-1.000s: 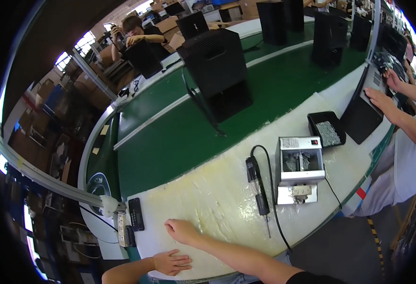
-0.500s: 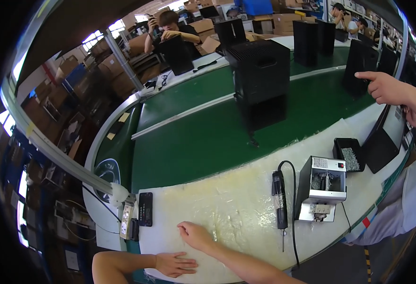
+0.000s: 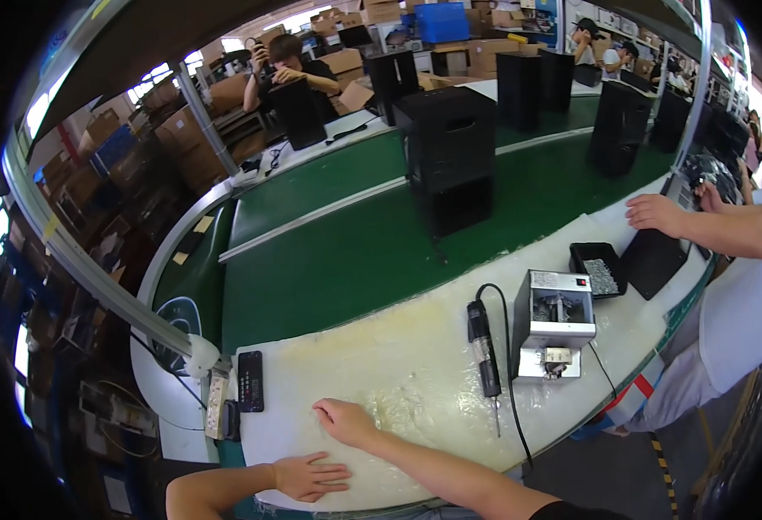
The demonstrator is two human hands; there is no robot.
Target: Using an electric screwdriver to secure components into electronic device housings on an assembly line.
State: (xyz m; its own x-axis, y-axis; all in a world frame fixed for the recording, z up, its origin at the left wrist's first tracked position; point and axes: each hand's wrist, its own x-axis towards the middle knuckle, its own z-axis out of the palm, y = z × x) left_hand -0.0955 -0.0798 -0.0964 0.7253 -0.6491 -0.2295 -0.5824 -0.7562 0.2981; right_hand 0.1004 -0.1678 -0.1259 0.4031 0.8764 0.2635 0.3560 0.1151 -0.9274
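Resting flat with fingers spread and nothing in its grasp, the left hand (image 3: 310,477) lay palm-down on the pale, wrinkled plastic sheeting that covered the counter (image 3: 415,381). Just beyond it and slightly to its right, the right hand (image 3: 344,422) also lay open and empty on the same glossy, creased film. Off to the left of both hands sat a flat black rectangular remote-like device (image 3: 250,380). Farther right of the right hand lay a slim black electric screwdriver (image 3: 483,358) with a thin metal bit and a curling black cable, and beside that stood a boxy grey metal screw feeder (image 3: 554,334). Beyond the hands ran a smooth green conveyor belt (image 3: 346,251) that carried a matte black cabinet (image 3: 450,156).
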